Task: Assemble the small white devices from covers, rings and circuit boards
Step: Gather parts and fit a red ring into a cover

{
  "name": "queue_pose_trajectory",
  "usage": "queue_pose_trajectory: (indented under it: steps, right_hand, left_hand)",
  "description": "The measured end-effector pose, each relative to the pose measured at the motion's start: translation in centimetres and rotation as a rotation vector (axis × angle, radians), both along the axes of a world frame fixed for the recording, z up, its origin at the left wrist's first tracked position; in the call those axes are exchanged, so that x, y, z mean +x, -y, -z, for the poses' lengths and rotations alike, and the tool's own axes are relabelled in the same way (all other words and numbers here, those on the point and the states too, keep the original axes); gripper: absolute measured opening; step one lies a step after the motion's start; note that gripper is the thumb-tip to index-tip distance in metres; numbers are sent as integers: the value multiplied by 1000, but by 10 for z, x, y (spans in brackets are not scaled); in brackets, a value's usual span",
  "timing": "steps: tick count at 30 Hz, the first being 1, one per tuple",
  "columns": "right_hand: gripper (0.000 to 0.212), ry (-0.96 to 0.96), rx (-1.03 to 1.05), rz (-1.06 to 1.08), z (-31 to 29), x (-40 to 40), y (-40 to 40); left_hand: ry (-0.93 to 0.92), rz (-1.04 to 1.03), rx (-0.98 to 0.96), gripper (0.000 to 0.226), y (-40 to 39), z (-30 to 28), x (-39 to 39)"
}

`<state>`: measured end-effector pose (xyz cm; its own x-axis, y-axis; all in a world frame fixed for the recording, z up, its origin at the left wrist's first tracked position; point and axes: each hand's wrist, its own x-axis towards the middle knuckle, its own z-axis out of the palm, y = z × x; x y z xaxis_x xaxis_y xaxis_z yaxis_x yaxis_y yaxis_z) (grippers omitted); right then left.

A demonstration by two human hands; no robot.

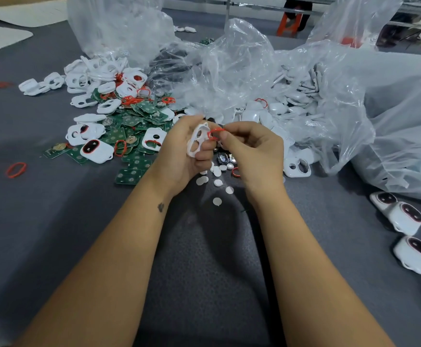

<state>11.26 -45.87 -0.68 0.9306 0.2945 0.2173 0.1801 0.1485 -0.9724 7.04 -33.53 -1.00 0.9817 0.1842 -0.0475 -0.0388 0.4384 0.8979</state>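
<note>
My left hand (184, 149) grips a white cover (197, 141) with two openings, held upright above the grey table. My right hand (252, 151) pinches a thin red ring (214, 134) against the cover's right edge. A heap of white covers (104, 78), green circuit boards (139, 121) and loose red rings (119, 147) lies to the left of my hands. Small white discs (217, 182) are scattered just below my hands. Several assembled white devices (404, 216) with dark windows sit at the right edge.
Large crumpled clear plastic bags (342, 96) holding more white parts fill the back and right. A single red ring (16, 169) lies alone at the left. White sheets (1, 38) lie at the far left corner. The grey table mat (204, 271) stretches between my forearms.
</note>
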Motion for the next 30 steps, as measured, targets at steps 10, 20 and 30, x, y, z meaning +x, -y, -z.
queue_pose_trajectory:
  steps: [10,20,30]
  right_hand:
    - [5,-90,-41,71,2,8,3]
    - [17,81,-215,126,5,9,5]
    - [31,345,-301,124,11,8,-2]
  left_hand:
    - [51,-241,-133,22,-11,1,-2]
    - [70,-300,607,30,-5,10,0]
    - [42,-279,434,15,2,7,0]
